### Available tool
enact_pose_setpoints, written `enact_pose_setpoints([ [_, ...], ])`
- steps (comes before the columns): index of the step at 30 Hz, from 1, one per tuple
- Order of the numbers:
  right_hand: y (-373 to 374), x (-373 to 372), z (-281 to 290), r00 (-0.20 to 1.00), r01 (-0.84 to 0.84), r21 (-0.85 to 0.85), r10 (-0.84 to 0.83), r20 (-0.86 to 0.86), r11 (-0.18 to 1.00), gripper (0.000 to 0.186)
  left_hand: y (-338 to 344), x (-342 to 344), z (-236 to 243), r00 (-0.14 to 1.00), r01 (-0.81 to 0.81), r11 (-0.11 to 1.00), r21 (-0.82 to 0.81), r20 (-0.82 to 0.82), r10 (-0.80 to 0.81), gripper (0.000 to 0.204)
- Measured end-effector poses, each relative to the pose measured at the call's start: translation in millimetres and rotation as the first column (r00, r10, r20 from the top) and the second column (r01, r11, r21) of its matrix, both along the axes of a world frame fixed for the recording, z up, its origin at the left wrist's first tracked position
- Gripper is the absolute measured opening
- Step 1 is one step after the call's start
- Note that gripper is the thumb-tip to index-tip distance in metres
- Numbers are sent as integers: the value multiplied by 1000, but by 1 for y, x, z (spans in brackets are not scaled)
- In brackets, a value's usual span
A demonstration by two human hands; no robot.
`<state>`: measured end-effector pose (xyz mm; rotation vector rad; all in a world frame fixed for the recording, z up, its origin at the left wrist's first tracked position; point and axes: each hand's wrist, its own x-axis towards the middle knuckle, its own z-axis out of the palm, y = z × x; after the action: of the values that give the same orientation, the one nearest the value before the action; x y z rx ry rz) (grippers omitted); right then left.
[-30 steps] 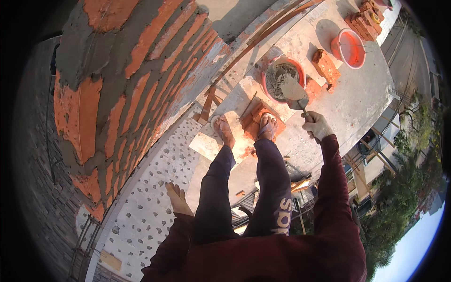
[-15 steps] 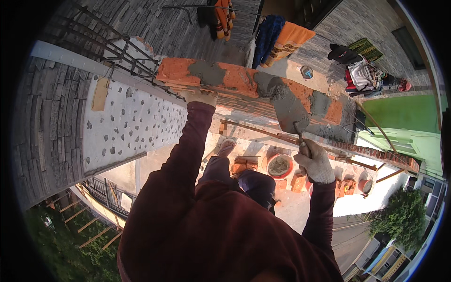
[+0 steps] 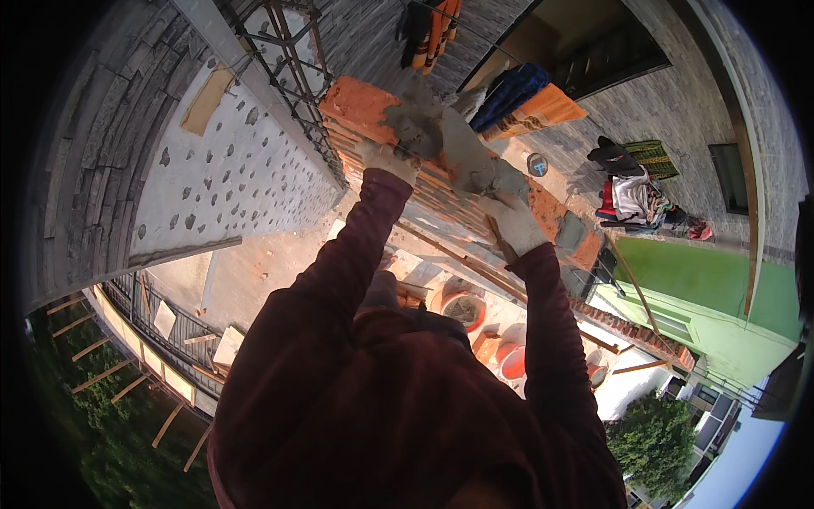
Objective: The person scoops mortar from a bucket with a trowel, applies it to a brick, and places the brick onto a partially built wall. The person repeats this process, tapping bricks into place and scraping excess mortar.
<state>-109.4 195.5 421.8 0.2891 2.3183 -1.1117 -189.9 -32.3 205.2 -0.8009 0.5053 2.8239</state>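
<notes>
My right hand point(image 3: 515, 222), in a pale work glove, grips the wooden handle of a trowel. The grey, mortar-smeared trowel blade point(image 3: 465, 157) lies over the top of an orange brick wall point(image 3: 360, 103), its tip by a heap of wet mortar point(image 3: 415, 127). My left hand point(image 3: 388, 161), also gloved, rests at the wall's near face just below that mortar. Its fingers are too indistinct to show whether they grip anything. Grey mortar patches lie farther right along the wall top.
Steel rebar point(image 3: 292, 64) stands at the wall's left end. Below are a red-rimmed mortar bucket point(image 3: 464, 311), another red bucket point(image 3: 512, 361) and a long timber point(image 3: 458, 259). Beyond the wall hang orange cloths point(image 3: 543, 110), and clothes point(image 3: 632, 195) are piled up.
The trowel has moved left along the wall top, closer to my left hand, and its blade now reaches the mortar there. My view has turned and shifted.
</notes>
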Motion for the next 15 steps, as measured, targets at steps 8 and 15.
enact_pose_setpoints([
  [8, -9, -47, -27, 972, -219, 82, 210, 102, 972, 52, 29, -1, -32, 990, 9, 998, 64, -141, 0, 52],
  [15, -16, -50, -24, 875, -452, 376, 483, 14, 809, 51, -2, -11, -111, 826, 13, 356, -935, -191, -531, 107],
])
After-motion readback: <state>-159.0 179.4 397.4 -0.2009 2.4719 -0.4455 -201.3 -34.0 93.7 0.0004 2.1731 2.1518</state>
